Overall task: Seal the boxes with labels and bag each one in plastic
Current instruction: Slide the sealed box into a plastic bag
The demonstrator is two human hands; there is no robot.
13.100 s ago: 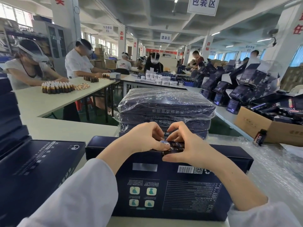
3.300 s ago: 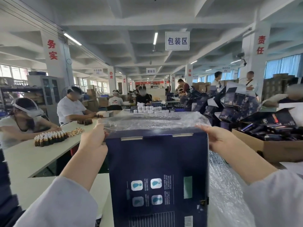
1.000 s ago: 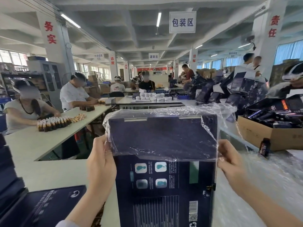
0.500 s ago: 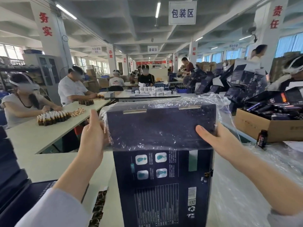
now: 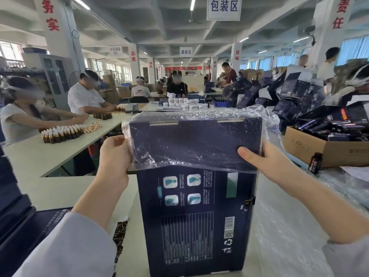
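Gripping both sides, the left hand [image 5: 114, 154] curls its fingers round the edge of the plastic bag [image 5: 195, 140], while the right hand [image 5: 267, 158] pinches it, thumb across the front. The bag caps the upright box [image 5: 195, 216] mid-frame. At right sit a cardboard carton [image 5: 319, 150] and a small bottle [image 5: 315, 162].

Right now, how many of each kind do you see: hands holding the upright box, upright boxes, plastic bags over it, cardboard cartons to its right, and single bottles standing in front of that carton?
Hands: 2 (left hand, right hand)
Upright dark blue box: 1
Clear plastic bag: 1
Cardboard carton: 1
Small dark bottle: 1
Total: 6
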